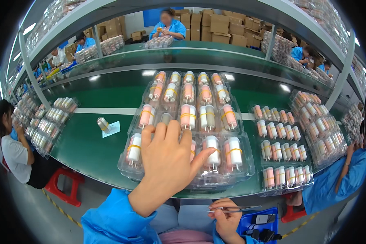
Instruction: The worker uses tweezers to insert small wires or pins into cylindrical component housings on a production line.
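A long green workbench [89,142] runs left to right, with metal shelving above it and cardboard boxes [219,26] stacked at the far wall. Other workers in blue coats sit on the far side, and one person sits at each end of the near side.

At the centre near edge lies a clear plastic blister tray [128,166], its pockets filled with upright pink and white cylinders paired by yellow rubber bands [232,151]. More filled trays [282,162] rest to the right and left. One loose banded pair [103,124] lies on a white slip of paper at the left.

The person's left hand [168,160] lies flat and open on the near part of the centre tray, fingers spread over the pockets, gripping nothing. The right hand [227,217], low by the lap, is closed around slim metal tweezers [234,210].

The tray looks thin, light and flexible, so it would likely sag if lifted by one corner; supporting it along both side rims seems safest.
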Tool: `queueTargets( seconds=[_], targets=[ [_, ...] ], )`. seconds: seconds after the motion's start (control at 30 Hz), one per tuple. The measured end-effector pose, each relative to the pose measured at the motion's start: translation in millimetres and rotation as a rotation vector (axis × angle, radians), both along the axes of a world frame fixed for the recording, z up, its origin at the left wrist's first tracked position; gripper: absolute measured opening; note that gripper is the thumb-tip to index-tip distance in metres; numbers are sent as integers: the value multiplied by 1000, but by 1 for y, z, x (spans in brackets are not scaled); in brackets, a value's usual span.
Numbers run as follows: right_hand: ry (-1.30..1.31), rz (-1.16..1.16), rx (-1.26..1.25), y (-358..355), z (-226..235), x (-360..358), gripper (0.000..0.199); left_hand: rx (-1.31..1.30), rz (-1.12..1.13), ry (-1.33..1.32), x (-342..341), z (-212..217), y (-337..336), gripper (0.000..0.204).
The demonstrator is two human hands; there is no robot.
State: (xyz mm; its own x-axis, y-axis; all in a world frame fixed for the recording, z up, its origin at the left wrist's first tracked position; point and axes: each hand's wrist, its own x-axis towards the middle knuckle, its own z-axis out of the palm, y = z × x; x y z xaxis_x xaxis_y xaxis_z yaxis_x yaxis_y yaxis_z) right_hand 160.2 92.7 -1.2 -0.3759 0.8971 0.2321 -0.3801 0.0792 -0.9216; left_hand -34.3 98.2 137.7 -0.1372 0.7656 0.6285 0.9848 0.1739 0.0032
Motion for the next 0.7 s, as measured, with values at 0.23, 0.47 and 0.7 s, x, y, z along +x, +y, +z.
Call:
queueTargets(
  seconds=[0.23,0.47,0.7],
  targets=[
    [-17,70,-32,-1,1,7,17,26,-105,-26,21,-5,13,53],
    [49,74,-74,-1,-8,4,23,19,-355,-188,30,-15,19,40],
    [83,118,-105,-4,-14,2,23,400,-762,-472,37,-20,-14,45]
  ],
)
